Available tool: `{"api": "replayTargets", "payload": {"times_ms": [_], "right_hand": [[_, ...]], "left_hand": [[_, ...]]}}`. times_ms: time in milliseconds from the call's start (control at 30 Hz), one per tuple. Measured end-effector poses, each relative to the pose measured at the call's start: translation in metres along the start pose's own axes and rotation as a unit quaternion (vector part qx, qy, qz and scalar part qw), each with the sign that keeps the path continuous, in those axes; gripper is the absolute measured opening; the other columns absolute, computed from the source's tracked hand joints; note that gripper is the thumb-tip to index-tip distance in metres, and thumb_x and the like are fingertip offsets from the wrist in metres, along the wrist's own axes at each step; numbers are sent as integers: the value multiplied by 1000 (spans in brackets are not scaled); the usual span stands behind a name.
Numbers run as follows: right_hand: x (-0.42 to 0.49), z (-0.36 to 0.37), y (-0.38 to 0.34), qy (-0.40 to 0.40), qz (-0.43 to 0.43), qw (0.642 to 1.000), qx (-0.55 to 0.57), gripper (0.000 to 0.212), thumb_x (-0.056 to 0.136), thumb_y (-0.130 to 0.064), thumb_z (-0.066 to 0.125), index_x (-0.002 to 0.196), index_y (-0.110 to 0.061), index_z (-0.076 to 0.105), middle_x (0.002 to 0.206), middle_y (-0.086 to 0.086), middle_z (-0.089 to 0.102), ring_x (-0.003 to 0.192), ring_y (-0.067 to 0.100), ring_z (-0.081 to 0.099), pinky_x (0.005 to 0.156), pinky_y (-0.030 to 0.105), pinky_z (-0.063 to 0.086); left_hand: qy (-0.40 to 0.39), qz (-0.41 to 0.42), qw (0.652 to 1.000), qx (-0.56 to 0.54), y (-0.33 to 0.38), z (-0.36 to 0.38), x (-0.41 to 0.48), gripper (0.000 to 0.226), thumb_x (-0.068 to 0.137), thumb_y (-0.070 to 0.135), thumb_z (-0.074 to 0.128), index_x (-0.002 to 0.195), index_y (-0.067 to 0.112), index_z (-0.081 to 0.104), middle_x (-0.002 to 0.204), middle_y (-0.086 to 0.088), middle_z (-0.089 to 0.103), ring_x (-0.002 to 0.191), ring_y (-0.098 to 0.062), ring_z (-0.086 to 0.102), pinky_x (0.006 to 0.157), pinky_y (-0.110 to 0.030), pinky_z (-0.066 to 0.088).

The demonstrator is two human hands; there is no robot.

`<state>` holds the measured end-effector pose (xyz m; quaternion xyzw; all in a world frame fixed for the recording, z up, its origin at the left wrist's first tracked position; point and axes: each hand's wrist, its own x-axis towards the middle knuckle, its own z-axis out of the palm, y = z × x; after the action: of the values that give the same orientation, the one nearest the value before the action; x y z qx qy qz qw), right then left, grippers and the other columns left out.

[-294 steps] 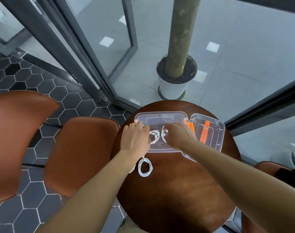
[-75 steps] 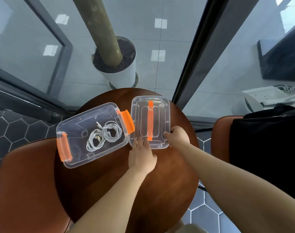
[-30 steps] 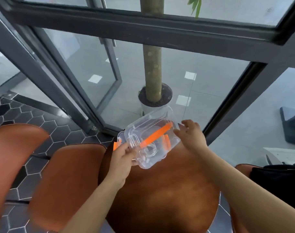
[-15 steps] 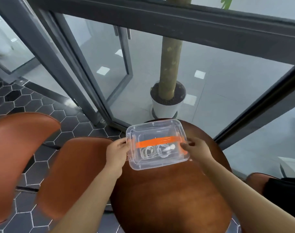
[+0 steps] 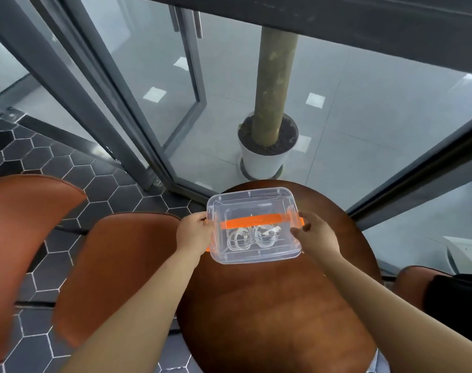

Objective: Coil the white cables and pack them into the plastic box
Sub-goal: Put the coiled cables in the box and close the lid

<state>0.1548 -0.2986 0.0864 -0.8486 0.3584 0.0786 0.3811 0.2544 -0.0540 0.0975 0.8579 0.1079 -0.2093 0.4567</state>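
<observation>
- Lid (image 5: 252, 201) is sitting on the plastic box (image 5: 256, 259), white cables (image 5: 252, 238) inside.
- Left hand (image 5: 193, 234) and right hand (image 5: 317, 238) are gripping its ends, fingers curled; orange latches (image 5: 300, 222) want pressing evenly.

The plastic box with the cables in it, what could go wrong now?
1. The plastic box is by the far left rim of the table, so a push from the left hand or right hand might tip it off.
2. I cannot tell whether the orange latches are snapped. If not, the lid may pop open and the white cables could spill.
</observation>
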Motion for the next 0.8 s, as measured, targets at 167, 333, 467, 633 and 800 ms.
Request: {"api": "replayTargets", "payload": {"times_ms": [167,333,467,633,800], "right_hand": [[7,13,9,15,18,999,-23,47,90,-33,63,136,-33,55,118,6,64,81,20,64,71,32,53],[8,22,11,26,32,998,-39,46,89,-35,61,134,-33,55,114,4,63,84,24,67,71,35,56],[10,26,15,26,28,999,-32,46,88,-37,61,134,-33,54,112,4,64,78,20,67,68,34,57],[9,26,25,7,52,998,-23,44,88,-31,64,131,-30,55,109,4,62,69,14,62,59,29,49],[12,24,28,-2,55,998,6,42,84,-30,72,124,-32,58,107,1,63,76,14,64,57,28,51]], "left_hand": [[7,4,997,83,-8,12,6,15,90,28,65,77,28,72,76,6,72,73,-19,69,73,-45,61],[20,19,994,110,-17,17,14,24,93,28,63,69,28,66,78,-6,73,75,-27,70,70,-49,61],[24,21,992,121,-22,20,17,30,94,28,61,65,34,58,81,-5,73,77,-26,69,71,-48,61],[5,47,990,131,-29,24,16,14,96,28,60,103,23,72,90,6,72,79,-12,67,72,-34,61],[13,63,989,136,-35,26,12,29,97,31,61,125,22,64,106,8,69,101,-16,67,80,-27,52]]}}
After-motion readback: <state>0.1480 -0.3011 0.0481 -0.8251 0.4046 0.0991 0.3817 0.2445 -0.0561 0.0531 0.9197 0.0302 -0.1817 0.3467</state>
